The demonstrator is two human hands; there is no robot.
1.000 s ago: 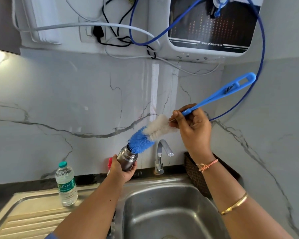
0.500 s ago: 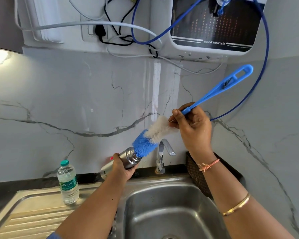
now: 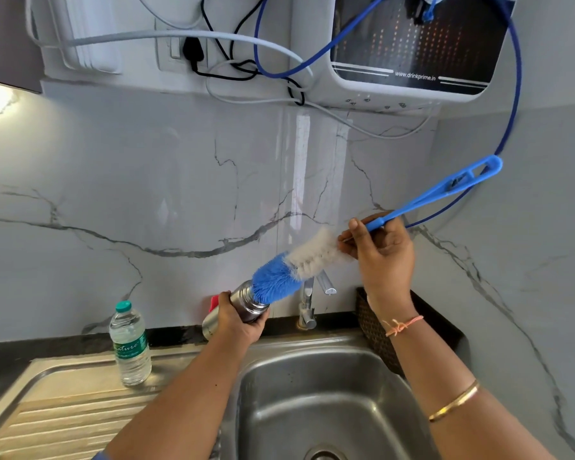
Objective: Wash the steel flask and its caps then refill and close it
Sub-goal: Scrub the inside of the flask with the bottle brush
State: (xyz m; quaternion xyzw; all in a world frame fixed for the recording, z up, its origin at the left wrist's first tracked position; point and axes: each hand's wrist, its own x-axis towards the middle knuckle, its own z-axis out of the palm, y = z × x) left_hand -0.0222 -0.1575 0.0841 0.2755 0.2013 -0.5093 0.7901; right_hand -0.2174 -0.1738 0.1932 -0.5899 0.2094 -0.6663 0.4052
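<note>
While the brush tip sits at the flask mouth: scrubbing the inside looks to be the step in hand; rinsing, caps and refill are not yet done.
Water bottle [image 3: 131, 346]: upright on the draining board, well to the left of the left hand; out of the way, so leave it.
Left hand [image 3: 238, 323]: fingers wrapped round the steel flask [image 3: 244, 298] just below its neck. The flask is tilted, mouth up and toward the right hand, above the left rim of the sink [image 3: 312, 356]. Keep the grip firm and the tilt in line with the brush.
Bottle brush [image 3: 278, 277]: between the two hands, blue bristles at the flask mouth, white bristles outside. Push along the flask's axis, then twist, so the bristles fold in evenly.
Right hand [image 3: 384, 257]: fingers pinched on the stem just behind the white bristles, blue handle rising beyond it to the right. Reaching the bottom will likely need a grip farther up the handle.
Risk: wet steel may slip, so work over the basin.
</note>
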